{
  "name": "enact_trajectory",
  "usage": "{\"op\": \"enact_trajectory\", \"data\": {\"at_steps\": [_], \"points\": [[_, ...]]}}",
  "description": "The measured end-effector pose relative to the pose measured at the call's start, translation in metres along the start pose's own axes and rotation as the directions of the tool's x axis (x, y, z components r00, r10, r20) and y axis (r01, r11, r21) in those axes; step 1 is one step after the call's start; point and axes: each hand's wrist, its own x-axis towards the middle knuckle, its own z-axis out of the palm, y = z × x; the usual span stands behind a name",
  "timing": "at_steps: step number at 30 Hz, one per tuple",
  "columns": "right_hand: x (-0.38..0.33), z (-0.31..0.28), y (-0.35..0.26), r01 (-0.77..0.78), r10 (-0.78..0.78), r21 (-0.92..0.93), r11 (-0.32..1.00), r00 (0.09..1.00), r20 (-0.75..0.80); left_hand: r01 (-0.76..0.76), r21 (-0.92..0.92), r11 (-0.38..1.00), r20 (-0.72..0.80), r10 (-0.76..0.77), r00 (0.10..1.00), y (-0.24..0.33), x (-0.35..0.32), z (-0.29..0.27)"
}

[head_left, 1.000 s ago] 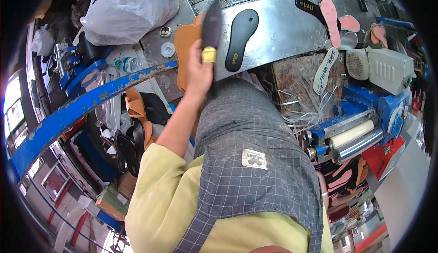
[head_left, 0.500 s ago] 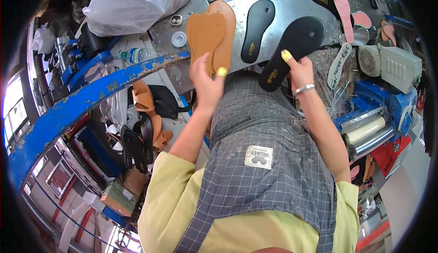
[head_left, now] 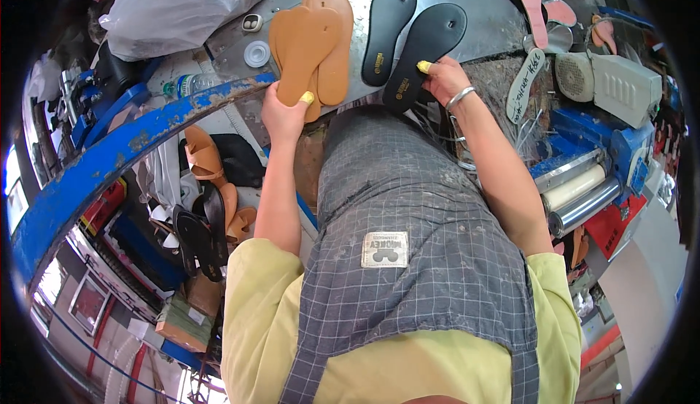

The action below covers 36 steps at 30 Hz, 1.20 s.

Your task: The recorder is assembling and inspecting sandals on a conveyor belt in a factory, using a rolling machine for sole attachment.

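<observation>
My left hand [head_left: 286,116], its thumb wrapped in yellow, is closed on the heel end of a tan insole [head_left: 302,50] at the near edge of the metal table. Other tan insoles [head_left: 337,68] lie beneath and beside that one. My right hand [head_left: 446,83], also with a yellow-wrapped thumb and a silver bracelet on its wrist, grips a black insole [head_left: 432,39] by its edge, thumb on top. The fingers below are partly hidden. A second black insole [head_left: 390,21] rests on the table just left of the held one.
A clear plastic bag [head_left: 182,10] fills the far left, near a white round lid [head_left: 257,54] and a bottle [head_left: 191,84]. A chipped blue bar [head_left: 138,141] crosses at left. Pink insole pieces [head_left: 531,3], a pale marked template [head_left: 525,87] and a blue roller machine [head_left: 583,178] stand right.
My left hand, loose over the tan insoles before, has closed on one at its heel end. My right hand has brought the black insole closer beside the other black one.
</observation>
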Motion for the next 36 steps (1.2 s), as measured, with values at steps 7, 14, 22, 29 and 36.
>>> {"op": "enact_trajectory", "data": {"at_steps": [7,14,22,29,36], "points": [[0.003,-0.005,0.0,0.003,-0.002,0.009,1.0,0.997,-0.079,0.172,-0.375,0.911,0.034,-0.172,0.985,0.005,-0.014,-0.016],[0.048,0.005,0.001,0.138,-0.17,-0.214,0.967,0.975,-0.14,0.381,-0.609,0.695,0.227,-0.307,0.924,0.023,-0.064,-0.053],[0.046,0.035,0.003,0.099,-0.636,-0.926,0.365,0.752,-0.17,0.259,-0.586,0.768,0.101,-0.248,0.964,0.024,-0.076,-0.043],[0.023,0.071,0.024,0.317,-0.371,-0.82,0.477,0.918,0.139,-0.128,0.006,0.992,-0.181,0.127,0.975,-0.013,-0.019,0.0],[0.045,0.122,0.042,0.097,-0.249,-0.839,0.535,0.967,-0.047,0.042,0.009,0.999,-0.012,-0.042,0.999,-0.011,0.004,0.03]]}}
